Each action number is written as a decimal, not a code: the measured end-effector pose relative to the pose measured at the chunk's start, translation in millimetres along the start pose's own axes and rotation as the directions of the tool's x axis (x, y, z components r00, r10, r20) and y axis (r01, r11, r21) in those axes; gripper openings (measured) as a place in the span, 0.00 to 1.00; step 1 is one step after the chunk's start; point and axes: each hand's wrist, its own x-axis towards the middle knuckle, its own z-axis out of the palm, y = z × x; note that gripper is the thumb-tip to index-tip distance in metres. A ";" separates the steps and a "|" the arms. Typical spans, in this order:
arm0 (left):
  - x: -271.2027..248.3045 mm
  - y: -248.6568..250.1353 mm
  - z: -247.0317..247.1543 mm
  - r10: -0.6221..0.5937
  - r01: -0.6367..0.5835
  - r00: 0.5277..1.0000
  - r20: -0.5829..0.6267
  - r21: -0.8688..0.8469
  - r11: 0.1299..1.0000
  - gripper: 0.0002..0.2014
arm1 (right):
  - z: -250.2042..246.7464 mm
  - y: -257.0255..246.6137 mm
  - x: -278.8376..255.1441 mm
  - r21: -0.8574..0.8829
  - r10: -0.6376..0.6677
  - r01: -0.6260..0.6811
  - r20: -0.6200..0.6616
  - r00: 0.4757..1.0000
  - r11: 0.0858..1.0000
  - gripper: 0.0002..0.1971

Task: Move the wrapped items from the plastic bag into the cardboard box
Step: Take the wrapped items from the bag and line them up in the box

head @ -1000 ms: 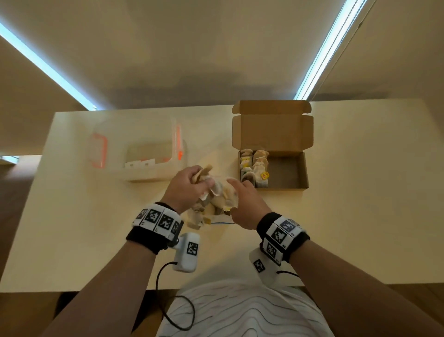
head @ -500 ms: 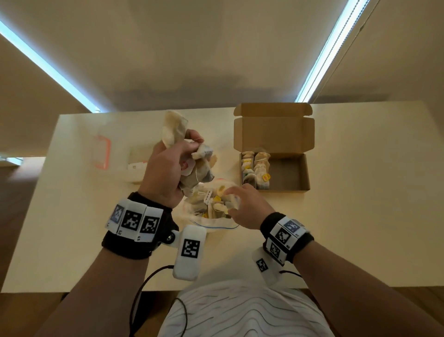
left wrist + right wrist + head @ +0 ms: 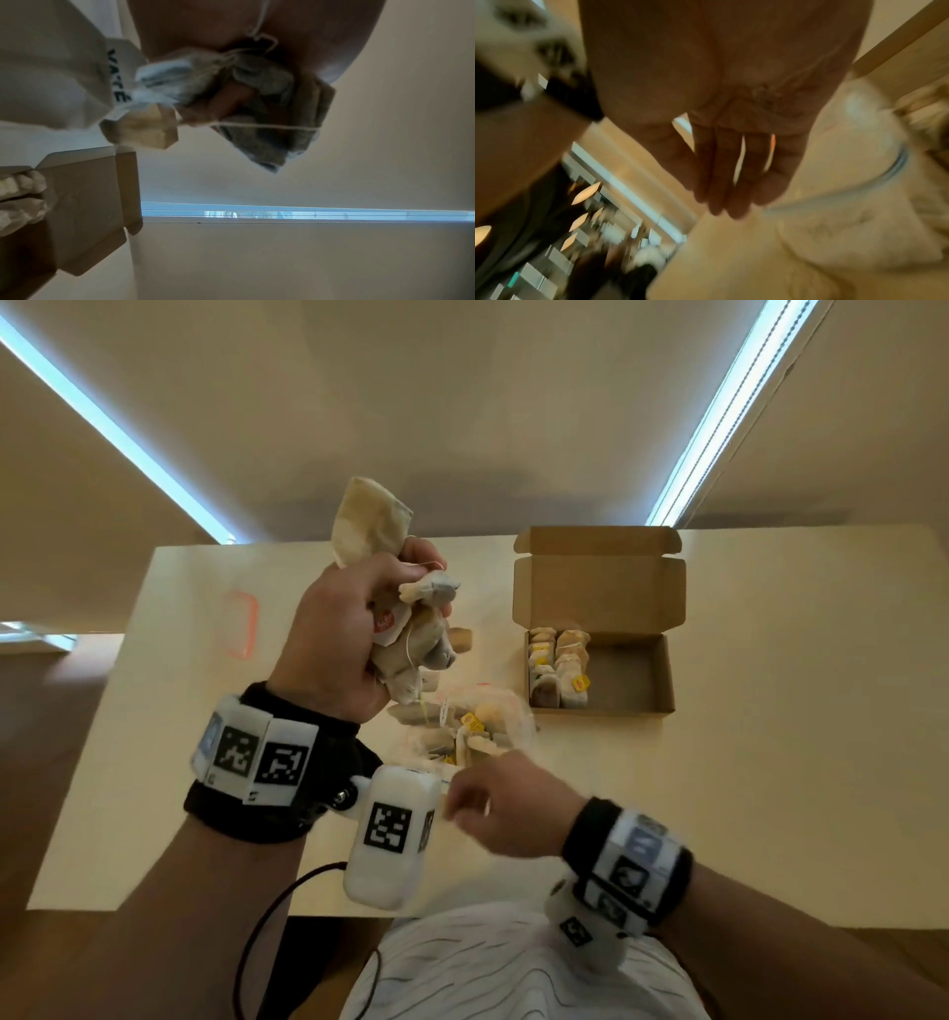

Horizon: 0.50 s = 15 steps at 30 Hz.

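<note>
My left hand is raised above the table and grips a bunch of wrapped tea bags, also seen as the tea bags in the left wrist view, with strings dangling. The clear plastic bag lies on the table below, with several more tea bags inside. My right hand hovers at the bag's near edge, blurred, its fingers straight and holding nothing. The open cardboard box stands to the right, with rows of tea bags filling its left part.
A clear plastic container with orange clips sits on the table to the left, faint in the glare. The pale table has bare surface right of the box. The box lid stands upright at the back.
My left hand lifted a bunch of tea bags out of the bag and up above the table. My right hand let go of the bag and drew back toward me.
</note>
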 end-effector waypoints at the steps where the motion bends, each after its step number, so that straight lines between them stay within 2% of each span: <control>1: 2.2 -2.5 -1.6 -0.020 0.020 1.000 0.006 -0.007 1.000 0.12 | 14.6 -5.0 9.5 -0.103 0.057 -0.043 0.135 0.989 0.994 0.12; 3: 7.6 -8.7 -6.9 -0.059 0.059 0.998 0.005 -0.019 0.998 0.12 | 44.1 -11.9 31.1 -0.327 0.150 -0.034 0.337 0.930 0.944 0.16; 5: 14.1 -15.1 -14.2 -0.096 0.096 0.995 -0.012 -0.043 0.994 0.11 | 61.8 -14.7 49.2 -0.452 0.195 0.016 0.417 0.888 0.892 0.17; 9: 21.9 -24.1 -32.7 -0.150 0.145 0.986 -0.077 -0.070 0.987 0.12 | 77.9 1.6 69.1 -0.504 0.285 -0.107 0.291 0.913 0.857 0.07; 12: 21.8 -28.7 -43.8 -0.146 0.141 0.983 -0.114 -0.052 0.989 0.12 | 90.7 18.7 80.5 -0.556 0.211 -0.069 0.195 0.958 0.828 0.14; 15: 21.0 -33.8 -52.7 -0.142 0.139 0.981 -0.130 -0.036 0.990 0.11 | 96.0 28.0 84.3 -0.543 0.198 -0.079 0.165 0.966 0.836 0.15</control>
